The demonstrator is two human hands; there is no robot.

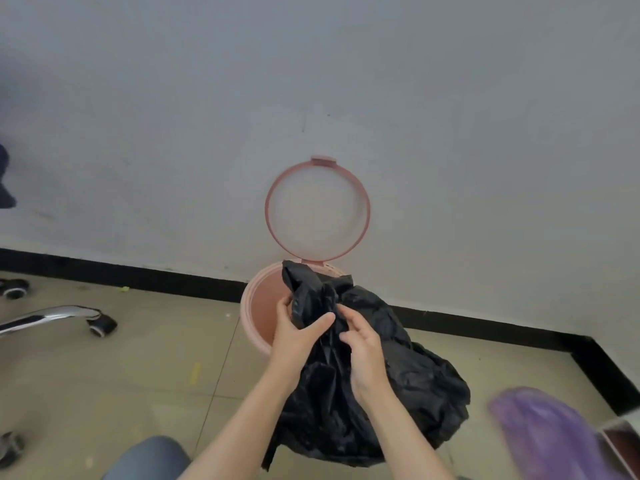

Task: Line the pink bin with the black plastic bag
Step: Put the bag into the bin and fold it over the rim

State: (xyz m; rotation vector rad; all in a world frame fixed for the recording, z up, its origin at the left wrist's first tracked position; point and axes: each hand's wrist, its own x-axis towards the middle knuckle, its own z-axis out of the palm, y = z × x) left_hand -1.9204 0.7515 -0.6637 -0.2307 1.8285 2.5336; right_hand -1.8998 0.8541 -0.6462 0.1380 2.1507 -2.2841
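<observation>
A round pink bin (258, 306) stands on the floor against the wall. Its pink ring lid (317, 209) is flipped up and leans on the wall. A crumpled black plastic bag (398, 386) hangs in front of the bin and covers the bin's right half. My left hand (298, 336) pinches the bag's upper part over the bin's mouth. My right hand (363, 351) grips the bag just to the right of it. The bag's top end (303, 278) sticks up above both hands.
A chrome chair leg with a black castor (100, 323) lies on the tiled floor at the left. A blurred purple object (550, 434) is at the lower right. A black skirting board (138, 275) runs along the wall. My knee (152, 459) shows at the bottom.
</observation>
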